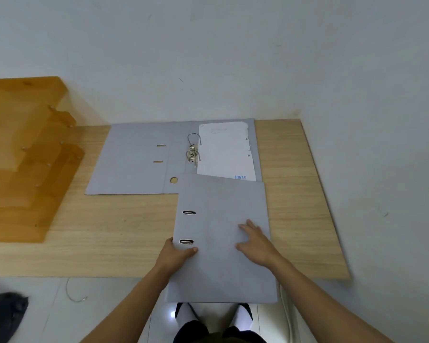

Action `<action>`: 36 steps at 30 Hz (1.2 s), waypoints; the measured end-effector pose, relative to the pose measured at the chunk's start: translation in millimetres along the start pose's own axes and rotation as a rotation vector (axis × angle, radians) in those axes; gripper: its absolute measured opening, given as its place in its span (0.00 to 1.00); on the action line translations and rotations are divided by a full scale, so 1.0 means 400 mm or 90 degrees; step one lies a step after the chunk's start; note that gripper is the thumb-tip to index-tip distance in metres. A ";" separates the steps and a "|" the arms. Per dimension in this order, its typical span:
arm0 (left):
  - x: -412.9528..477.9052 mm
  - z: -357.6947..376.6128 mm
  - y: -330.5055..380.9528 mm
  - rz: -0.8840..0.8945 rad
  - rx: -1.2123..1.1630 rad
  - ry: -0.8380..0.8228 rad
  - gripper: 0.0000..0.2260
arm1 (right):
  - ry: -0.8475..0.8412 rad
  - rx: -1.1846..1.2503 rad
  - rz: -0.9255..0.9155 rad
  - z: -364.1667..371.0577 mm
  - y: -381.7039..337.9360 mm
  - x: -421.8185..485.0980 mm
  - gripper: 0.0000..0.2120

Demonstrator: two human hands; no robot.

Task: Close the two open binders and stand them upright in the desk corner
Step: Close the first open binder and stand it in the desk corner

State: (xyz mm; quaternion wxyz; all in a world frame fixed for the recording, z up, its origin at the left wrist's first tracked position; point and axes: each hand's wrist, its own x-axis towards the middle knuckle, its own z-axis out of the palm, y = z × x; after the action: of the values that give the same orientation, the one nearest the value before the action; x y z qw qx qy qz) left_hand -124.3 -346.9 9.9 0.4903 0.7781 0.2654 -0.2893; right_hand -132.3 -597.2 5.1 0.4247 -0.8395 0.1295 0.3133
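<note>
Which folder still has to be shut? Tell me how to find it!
Look at the wooden desk, along its far edge by the wall. The open binder lies flat there, covers spread wide. Unlike the closed binder under the hands, it shows metal rings and a white sheet inside.

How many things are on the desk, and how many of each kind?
Grey binders: 2, one closed under both hands, one open behind it
Sheets of paper: 1 stack, in the open binder
Orange trays: 1 stacked set
Total: 4
</note>
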 end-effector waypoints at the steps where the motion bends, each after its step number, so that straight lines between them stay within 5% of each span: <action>1: -0.001 0.001 0.008 -0.010 -0.031 -0.007 0.33 | -0.001 0.019 0.003 0.000 -0.006 0.000 0.34; 9: 0.026 0.004 0.049 -0.058 -0.180 -0.006 0.40 | -0.003 0.150 0.025 0.033 -0.040 -0.031 0.30; 12: -0.059 0.033 0.128 -0.038 -0.262 -0.137 0.30 | 0.085 0.138 0.034 0.050 -0.051 -0.043 0.28; 15: -0.106 0.064 0.191 0.005 -0.308 -0.241 0.32 | 0.184 0.240 0.031 0.033 -0.051 -0.067 0.27; 20: -0.133 0.085 0.283 0.079 -0.223 -0.426 0.26 | 0.247 0.437 0.043 0.002 -0.072 -0.096 0.40; 26: -0.153 0.118 0.356 0.180 -0.142 -0.511 0.22 | 0.254 0.562 -0.051 -0.082 -0.171 -0.158 0.29; 31: -0.157 0.140 0.435 0.331 -0.104 -0.516 0.19 | 0.318 0.528 -0.181 -0.177 -0.218 -0.194 0.37; 36: -0.115 0.190 0.505 0.512 0.023 -0.462 0.32 | 0.406 0.340 -0.263 -0.304 -0.238 -0.212 0.35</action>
State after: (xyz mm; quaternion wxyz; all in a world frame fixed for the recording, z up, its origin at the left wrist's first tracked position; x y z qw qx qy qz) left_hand -29.9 -498.8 138.9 0.6092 0.6768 -0.2448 -0.3331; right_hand -101.2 -640.1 173.1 0.6184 -0.7633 0.1601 -0.0963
